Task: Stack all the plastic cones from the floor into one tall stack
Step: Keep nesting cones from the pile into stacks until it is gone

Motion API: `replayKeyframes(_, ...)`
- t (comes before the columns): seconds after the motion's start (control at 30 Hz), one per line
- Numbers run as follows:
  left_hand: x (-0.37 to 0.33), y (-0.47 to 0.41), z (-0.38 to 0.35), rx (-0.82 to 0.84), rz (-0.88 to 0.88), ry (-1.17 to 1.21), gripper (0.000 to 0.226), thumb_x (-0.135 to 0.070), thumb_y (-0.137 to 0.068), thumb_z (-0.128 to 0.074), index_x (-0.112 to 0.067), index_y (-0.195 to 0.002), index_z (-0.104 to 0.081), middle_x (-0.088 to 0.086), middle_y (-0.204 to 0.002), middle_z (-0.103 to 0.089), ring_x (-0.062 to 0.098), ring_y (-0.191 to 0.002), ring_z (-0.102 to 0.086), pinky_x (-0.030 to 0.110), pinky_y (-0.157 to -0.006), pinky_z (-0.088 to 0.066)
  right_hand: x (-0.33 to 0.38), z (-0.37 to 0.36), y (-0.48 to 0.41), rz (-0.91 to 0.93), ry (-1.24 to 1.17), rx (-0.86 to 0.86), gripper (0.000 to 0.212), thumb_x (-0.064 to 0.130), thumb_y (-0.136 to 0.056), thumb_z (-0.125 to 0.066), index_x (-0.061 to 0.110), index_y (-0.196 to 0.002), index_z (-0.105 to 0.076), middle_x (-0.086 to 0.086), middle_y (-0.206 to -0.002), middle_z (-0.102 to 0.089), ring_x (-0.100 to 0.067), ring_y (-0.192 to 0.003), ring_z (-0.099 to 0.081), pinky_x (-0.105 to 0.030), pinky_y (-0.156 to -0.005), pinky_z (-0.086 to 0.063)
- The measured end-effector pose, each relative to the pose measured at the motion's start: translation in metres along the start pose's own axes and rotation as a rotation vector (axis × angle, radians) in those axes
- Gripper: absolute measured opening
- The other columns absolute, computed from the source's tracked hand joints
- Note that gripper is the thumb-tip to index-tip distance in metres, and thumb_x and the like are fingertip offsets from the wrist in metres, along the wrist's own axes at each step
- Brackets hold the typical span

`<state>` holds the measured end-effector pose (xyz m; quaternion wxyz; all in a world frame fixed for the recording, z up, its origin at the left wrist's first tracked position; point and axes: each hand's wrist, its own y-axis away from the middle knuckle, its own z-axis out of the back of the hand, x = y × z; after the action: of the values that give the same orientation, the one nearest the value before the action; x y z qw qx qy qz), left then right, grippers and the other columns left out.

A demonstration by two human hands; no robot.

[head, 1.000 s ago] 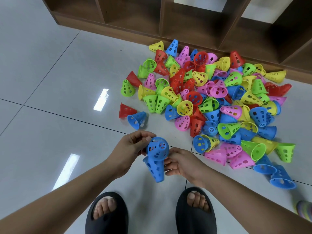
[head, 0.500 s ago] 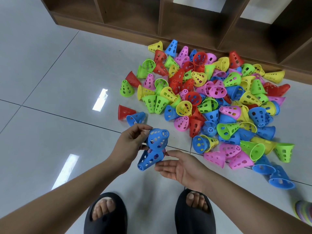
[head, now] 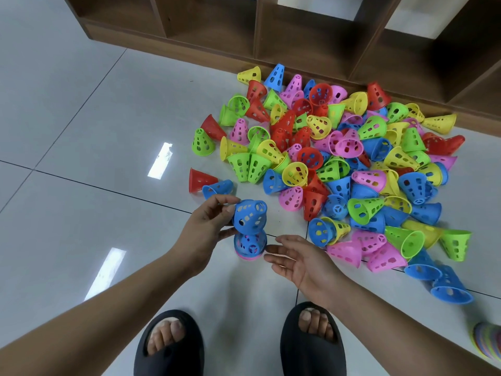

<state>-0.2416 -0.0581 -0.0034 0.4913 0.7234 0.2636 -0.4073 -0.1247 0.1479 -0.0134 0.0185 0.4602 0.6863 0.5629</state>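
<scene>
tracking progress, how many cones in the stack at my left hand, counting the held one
3: a blue cone gripped by the left hand, a second blue cone below it, a pink cone showing beneath that. Others may be nested unseen.

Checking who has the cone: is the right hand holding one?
No, the right hand lies open with nothing in it, while the left hand grips the blue cone.
</scene>
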Motion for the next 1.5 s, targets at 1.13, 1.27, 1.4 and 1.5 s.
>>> replayKeyframes(1.13,0.032,-0.028,0.033,-0.126,0.007,-0.517,0.017,-0.029,-0.100,-0.066,-0.038,-0.113,-0.068,-0.010,-0.106,-0.072,0.016,-0.094,-0.071,0.036,-0.081,-0.055,0.045,0.106,-0.035,0.833,2.149,-0.459,0.054,-0.008,-0.055,-0.084,0.014,-0.103,-0.073,-0.010,-0.103,-0.054,-0.033,-0.079,-0.063,-0.036,-0.046,-0.048)
replayKeyframes(1.27,0.024,-0.040,0.034,-0.165,-0.069,-0.572,0.032,-0.024,-0.099,-0.069,-0.035,-0.128,-0.060,-0.006,-0.127,-0.058,0.011,-0.089,-0.068,0.033,-0.078,-0.054,0.045,0.100,-0.034,0.924,2.100,-0.465,0.040,0.001,-0.069,-0.084,0.016,-0.103,-0.070,-0.007,-0.099,-0.054,-0.031,-0.080,-0.063,-0.038,-0.052,-0.054)
replayKeyframes(1.4,0.018,-0.050,0.035,-0.125,-0.082,-0.613,0.048,-0.027,-0.100,-0.070,-0.036,-0.145,-0.055,-0.006,-0.142,-0.052,0.007,-0.102,-0.068,0.029,-0.083,-0.052,0.040,0.089,-0.026,1.001,1.928,-0.418,0.018,0.018,-0.090,-0.077,0.020,-0.105,-0.067,0.000,-0.097,-0.055,-0.026,-0.082,-0.065,-0.039,-0.054,-0.054)
replayKeyframes(1.5,0.014,-0.051,0.038,-0.101,-0.032,-0.608,0.048,-0.030,-0.101,-0.068,-0.039,-0.147,-0.056,-0.007,-0.143,-0.056,0.008,-0.112,-0.066,0.031,-0.090,-0.053,0.040,0.073,-0.015,0.989,1.723,-0.327,0.011,0.030,-0.098,-0.069,0.025,-0.108,-0.068,0.009,-0.097,-0.059,-0.015,-0.078,-0.064,-0.038,-0.061,-0.054)
